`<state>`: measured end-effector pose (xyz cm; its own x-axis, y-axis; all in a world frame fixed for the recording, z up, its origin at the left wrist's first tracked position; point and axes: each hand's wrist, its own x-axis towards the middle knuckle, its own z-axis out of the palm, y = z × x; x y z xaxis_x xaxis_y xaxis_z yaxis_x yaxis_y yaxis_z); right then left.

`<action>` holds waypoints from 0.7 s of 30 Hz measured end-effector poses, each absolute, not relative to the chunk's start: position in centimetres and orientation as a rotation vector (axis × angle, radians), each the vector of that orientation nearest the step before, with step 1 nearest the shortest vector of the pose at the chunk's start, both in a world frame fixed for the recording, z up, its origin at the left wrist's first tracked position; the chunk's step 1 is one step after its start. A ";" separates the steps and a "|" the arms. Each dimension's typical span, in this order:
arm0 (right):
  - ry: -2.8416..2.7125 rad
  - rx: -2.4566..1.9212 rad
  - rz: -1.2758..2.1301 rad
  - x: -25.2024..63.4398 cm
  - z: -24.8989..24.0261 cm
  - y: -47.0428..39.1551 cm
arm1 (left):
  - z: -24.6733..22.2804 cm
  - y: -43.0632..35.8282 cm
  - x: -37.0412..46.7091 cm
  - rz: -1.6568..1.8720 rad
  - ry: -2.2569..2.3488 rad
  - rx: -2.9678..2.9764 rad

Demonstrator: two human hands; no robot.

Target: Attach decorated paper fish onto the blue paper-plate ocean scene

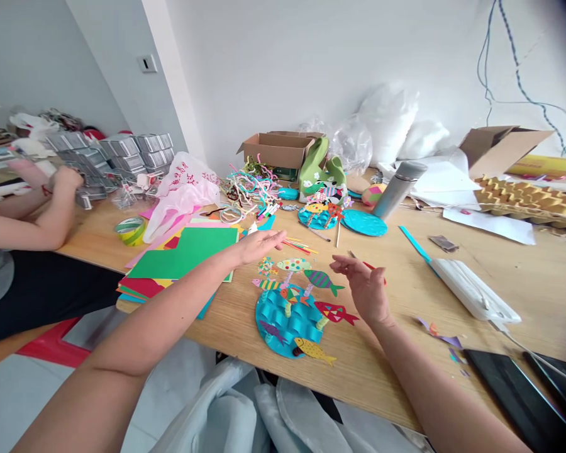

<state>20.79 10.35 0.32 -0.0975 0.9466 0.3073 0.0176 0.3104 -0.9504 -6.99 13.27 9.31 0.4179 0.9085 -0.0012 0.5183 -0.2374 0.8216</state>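
Note:
A round blue base (pixel 287 321) with wavy ridges lies near the table's front edge. Several paper fish stand on or over it, among them a red fish (pixel 334 312), a yellow fish (pixel 314 350) and a purple-green striped fish (pixel 323 281). My left hand (pixel 261 246) hovers beyond the base on its left, fingers stretched out, holding nothing. To the right of the fish, my right hand (pixel 364 286) is held palm inward with its fingers apart and nothing in them. Red scissors (pixel 371 266) lie partly hidden behind it. Thin coloured sticks (pixel 298 245) rest by my left fingertips.
Coloured paper sheets (pixel 183 255) and green tape (pixel 130 231) lie left. Behind are pipe cleaners (pixel 249 189), a blue disc (pixel 364 223) and a steel bottle (pixel 400 189). A power strip (pixel 474 290) is right. Another person's hand (pixel 68 179) touches stacked boxes at far left.

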 end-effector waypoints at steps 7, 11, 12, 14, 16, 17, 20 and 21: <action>-1.737 -1.088 0.951 19.4 7.5 10.8 | 8.8 13.1 -6.9 0.557 1.146 1.711; -2.072 -1.165 0.916 17.4 10.3 12.8 | 8.1 13.2 -6.6 0.532 1.144 1.614; -2.151 -1.175 0.916 17.0 10.5 13.5 | 7.7 13.3 -6.6 0.528 1.163 1.594; -2.299 -1.184 0.944 16.4 10.3 14.9 | 6.7 13.6 -6.4 0.524 1.219 1.569; -2.426 -1.166 0.993 15.8 9.8 16.1 | 5.7 14.1 -6.3 0.504 1.254 1.568; -2.477 -1.154 1.016 15.5 9.6 16.5 | 5.2 14.3 -6.2 0.483 1.256 1.574; -2.573 -1.208 1.037 14.6 9.2 17.0 | 4.4 14.9 -6.3 0.403 1.225 1.608; -2.592 -1.250 1.028 14.3 9.2 17.0 | 4.3 15.0 -6.3 0.379 1.204 1.623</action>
